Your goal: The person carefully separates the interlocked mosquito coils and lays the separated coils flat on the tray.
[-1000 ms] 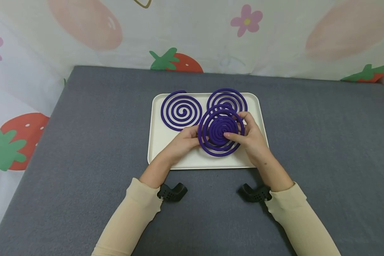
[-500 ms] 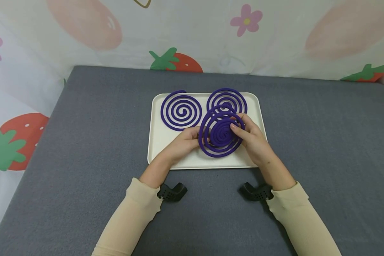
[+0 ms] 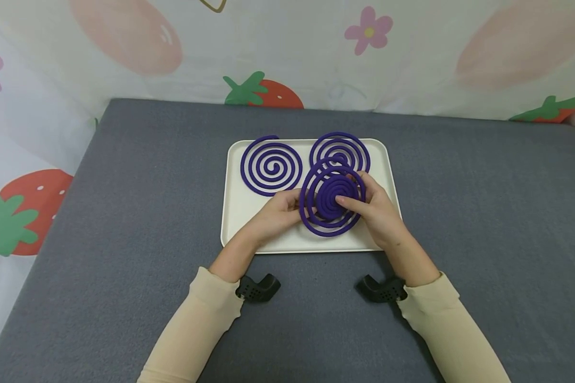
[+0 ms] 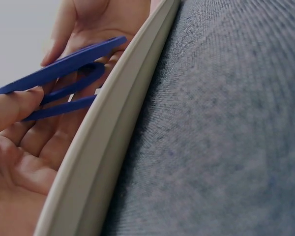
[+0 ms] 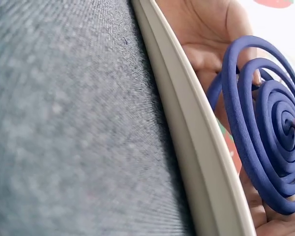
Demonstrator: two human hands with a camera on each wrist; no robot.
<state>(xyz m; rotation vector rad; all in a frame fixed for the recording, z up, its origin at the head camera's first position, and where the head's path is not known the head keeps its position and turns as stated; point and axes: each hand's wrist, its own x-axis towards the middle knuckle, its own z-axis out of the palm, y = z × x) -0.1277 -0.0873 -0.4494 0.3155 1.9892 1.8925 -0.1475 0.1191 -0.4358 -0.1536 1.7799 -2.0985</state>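
Observation:
Both hands hold a purple mosquito coil (image 3: 336,198) above the tray's right half. Its middle turns are tightly packed, while the outer rings stand apart at different levels. At the left rim, my left hand (image 3: 280,211) pinches the rings between thumb and fingers. My right hand (image 3: 380,210) has its thumb on the coil's centre and its fingers behind, mostly hidden. In the right wrist view the held coil (image 5: 265,132) tilts, with outer loops spread. Two more loosely wound spirals lie at the tray's back: a left coil (image 3: 271,166) and a right coil (image 3: 340,146), partly covered by the held one.
The white rectangular tray (image 3: 239,229) lies on a grey cloth-covered table (image 3: 163,213). Both back coils overhang its far rim slightly. A patterned curtain (image 3: 316,58) hangs behind the table. Black wrist devices are strapped under both wrists.
The right thumb shifts from the coil's centre to its upper right, then back to the centre. The held coil has moved slightly right. The left hand and the two back coils stay put.

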